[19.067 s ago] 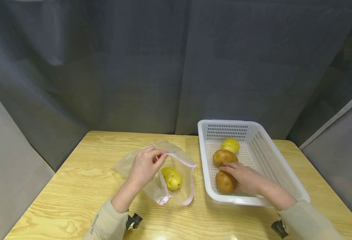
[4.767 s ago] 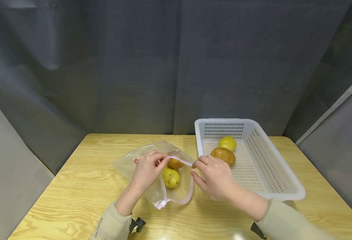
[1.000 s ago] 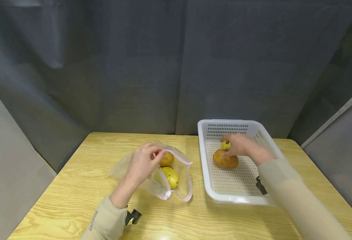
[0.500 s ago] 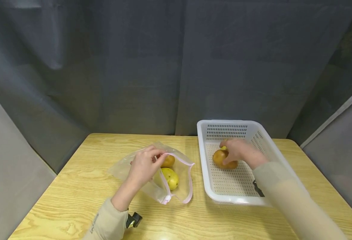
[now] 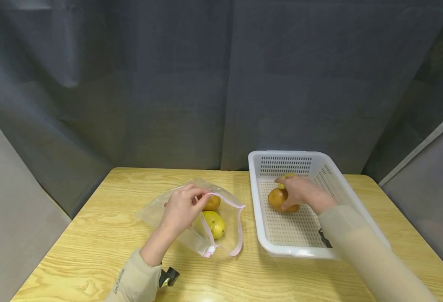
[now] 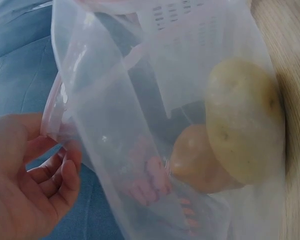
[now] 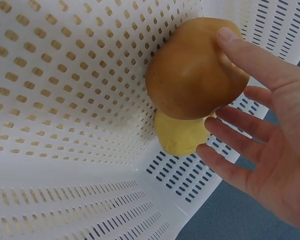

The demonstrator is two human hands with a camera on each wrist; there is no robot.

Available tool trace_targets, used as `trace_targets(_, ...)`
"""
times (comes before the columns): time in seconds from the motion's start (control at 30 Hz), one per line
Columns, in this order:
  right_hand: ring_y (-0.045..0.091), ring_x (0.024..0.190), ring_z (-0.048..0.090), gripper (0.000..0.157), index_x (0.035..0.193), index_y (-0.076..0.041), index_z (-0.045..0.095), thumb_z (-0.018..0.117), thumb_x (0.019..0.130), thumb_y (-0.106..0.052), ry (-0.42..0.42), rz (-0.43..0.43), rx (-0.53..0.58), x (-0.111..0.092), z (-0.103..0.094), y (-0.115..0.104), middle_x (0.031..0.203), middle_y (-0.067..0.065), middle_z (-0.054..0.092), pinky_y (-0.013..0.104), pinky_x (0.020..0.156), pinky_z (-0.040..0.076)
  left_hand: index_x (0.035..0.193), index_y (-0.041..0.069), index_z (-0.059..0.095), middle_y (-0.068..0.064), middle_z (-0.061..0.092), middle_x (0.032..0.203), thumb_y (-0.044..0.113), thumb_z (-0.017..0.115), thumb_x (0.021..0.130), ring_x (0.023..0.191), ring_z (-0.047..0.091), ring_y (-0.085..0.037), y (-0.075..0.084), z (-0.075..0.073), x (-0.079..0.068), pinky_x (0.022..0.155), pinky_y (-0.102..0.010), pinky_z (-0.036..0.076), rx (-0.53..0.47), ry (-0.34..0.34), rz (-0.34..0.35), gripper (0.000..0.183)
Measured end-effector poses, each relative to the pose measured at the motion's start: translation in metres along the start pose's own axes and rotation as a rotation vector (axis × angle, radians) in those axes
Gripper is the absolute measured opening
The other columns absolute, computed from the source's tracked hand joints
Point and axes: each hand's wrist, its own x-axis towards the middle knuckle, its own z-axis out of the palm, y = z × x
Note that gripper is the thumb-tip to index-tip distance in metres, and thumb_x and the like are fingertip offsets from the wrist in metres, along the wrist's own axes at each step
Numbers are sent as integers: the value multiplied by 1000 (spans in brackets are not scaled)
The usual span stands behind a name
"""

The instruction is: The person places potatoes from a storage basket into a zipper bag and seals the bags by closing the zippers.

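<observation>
My left hand (image 5: 180, 207) pinches the pink-edged rim of a clear zip bag (image 5: 153, 209) between thumb and fingers, its mouth spread. Inside lie a yellow potato (image 5: 213, 225) and a brown potato (image 5: 211, 203), both seen through the plastic in the left wrist view. Over in the white basket, my right hand (image 7: 285, 135) is at another brown potato (image 7: 190, 70), thumb touching it and the other fingers spread along its far side. Behind that one sits a second yellow potato (image 7: 180, 134), partly hidden by the hand in the head view.
The white slotted basket (image 5: 259, 235) stands on the right of the wooden table (image 5: 104, 235), close to the bag. Its raised rim passes under the right forearm. A dark curtain (image 5: 176, 84) hangs behind the table.
Since the oldest frame, one brown potato has gone from the basket into the bag. Over the last second, the right hand has shifted slightly over the remaining brown potato; the left keeps its hold.
</observation>
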Motion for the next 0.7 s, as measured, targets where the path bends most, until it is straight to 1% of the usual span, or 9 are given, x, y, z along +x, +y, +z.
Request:
trace_targets(0.1,37,112,48,79,131,-13,47,81,63,-35,0,-6,-6,0,0,0,130,19,48,53,92,39,87,14,73,6,62,76,22,65,84,58,49,-3,0,0,0,53,-16,42,-1,4,6,12)
trace_targets(0.27,34,110,50,76,128,-13,50,81,62,-35,4,5,-13,1,2,1,128,16,51,50,91,40,87,14,73,6,62,75,22,64,85,58,49,-3,1,0,0,52,-16,42,-2,2,6,12)
trace_targets(0.43,30,101,52,72,125,-12,53,81,63,-34,-7,20,-15,0,2,0,124,15,53,47,88,42,87,14,73,6,62,76,22,64,85,57,49,-2,1,0,0,51,-16,41,-9,0,0,12)
trace_targets(0.6,27,94,52,68,122,-12,54,81,63,-33,-26,39,-4,0,1,0,123,15,51,46,85,44,86,14,73,6,62,74,21,65,84,56,49,-2,1,1,0,51,-16,41,-12,13,12,11)
trace_targets(0.7,25,90,52,68,122,-12,55,82,63,-33,-31,46,4,1,1,1,119,14,51,45,83,45,85,14,73,6,62,74,21,65,84,56,49,-2,1,1,0,51,-16,41,-12,17,15,11)
